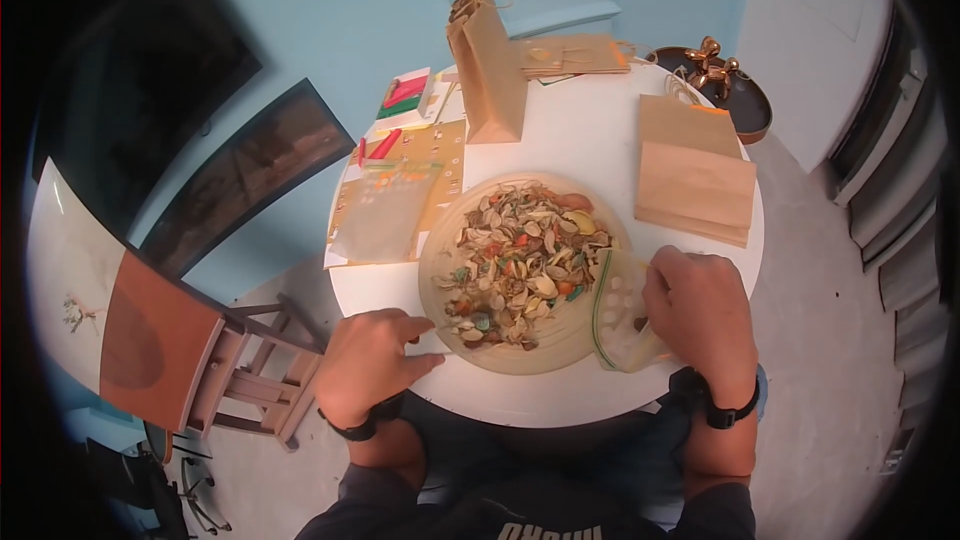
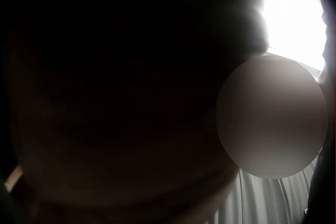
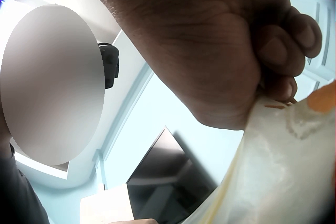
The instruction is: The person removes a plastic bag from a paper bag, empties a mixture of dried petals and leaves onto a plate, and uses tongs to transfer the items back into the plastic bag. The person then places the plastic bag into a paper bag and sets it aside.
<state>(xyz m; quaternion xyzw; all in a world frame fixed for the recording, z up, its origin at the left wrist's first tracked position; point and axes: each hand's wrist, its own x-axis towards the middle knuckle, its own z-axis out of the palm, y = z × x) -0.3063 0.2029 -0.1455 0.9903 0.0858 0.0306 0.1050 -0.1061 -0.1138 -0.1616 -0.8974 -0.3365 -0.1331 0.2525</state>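
A round, pale plate [image 1: 545, 360] on the white table bears a heap of dried petals and leaves [image 1: 530, 255], brown and cream with bits of orange and green. Over its right rim leans a clear zip bag [image 1: 615, 315] with a green seal edge. My right hand [image 1: 700, 305] grips this bag with curled fingers; in the right wrist view the bag [image 3: 283, 166] hangs below them. At the plate's left rim is my left hand [image 1: 375, 360], its thumb and forefinger apart and nothing visible between them. The left wrist view is mostly dark.
A tall kraft paper bag [image 1: 490, 75] stands behind the plate. Folded kraft bags [image 1: 695, 175] lie at right, more paper bags [image 1: 575, 55] at the back. Another flat zip bag [image 1: 385, 215] and red markers [image 1: 384, 144] are at left. A wooden stool [image 1: 265, 370] stands beyond the table.
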